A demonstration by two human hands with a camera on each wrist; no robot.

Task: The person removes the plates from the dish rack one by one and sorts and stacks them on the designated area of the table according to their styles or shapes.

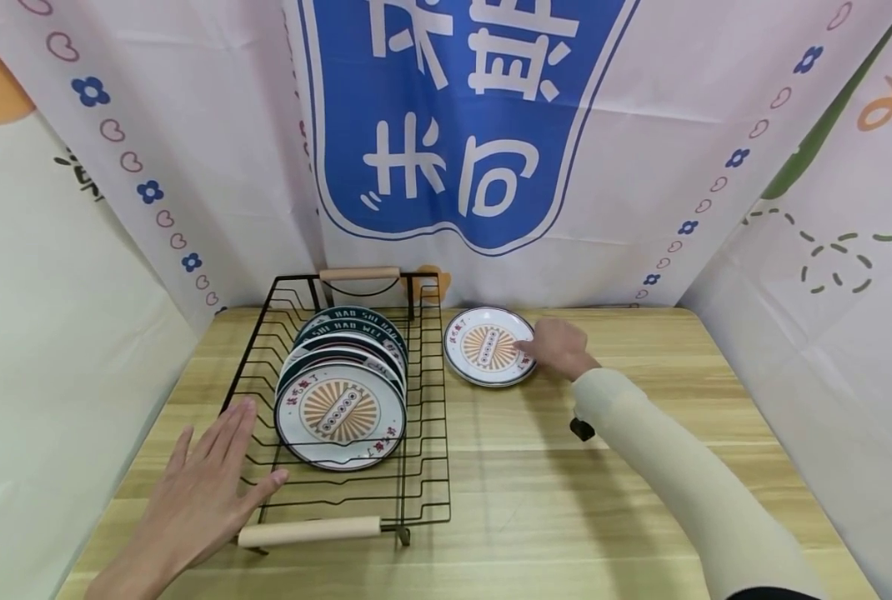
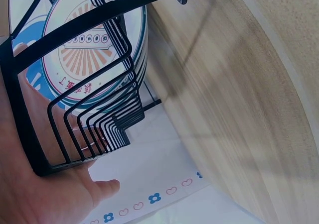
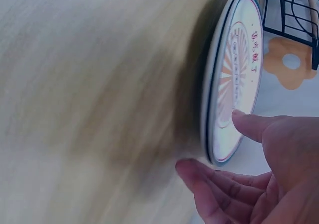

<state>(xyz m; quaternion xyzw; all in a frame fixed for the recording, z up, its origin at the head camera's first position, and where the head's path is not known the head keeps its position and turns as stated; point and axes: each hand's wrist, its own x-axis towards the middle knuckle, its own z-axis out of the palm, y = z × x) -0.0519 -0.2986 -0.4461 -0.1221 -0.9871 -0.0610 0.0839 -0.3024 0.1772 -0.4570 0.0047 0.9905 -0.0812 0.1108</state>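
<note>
Near the back of the table, two white plates [image 1: 483,358] with an orange sunburst and red lettering lie stacked. My right hand [image 1: 561,346] is at their right edge; in the right wrist view its thumb [image 3: 251,127] lies over the top plate's face, while the curled fingers [image 3: 214,189] come round the rim. Several plates [image 1: 341,414] stand in a black wire dish rack [image 1: 427,467], the front one with the same sunburst. My left hand [image 1: 206,496] lies along the rack's left front side, fingers straight, holding nothing; firm contact is hard to tell.
The rack has wooden handles, one at the front [image 1: 311,532] and one at the back [image 1: 359,273]. Wood-grain table [image 1: 536,517] extends right of the rack. Printed cloth [image 1: 626,167] hangs behind, with pale sheets at both sides.
</note>
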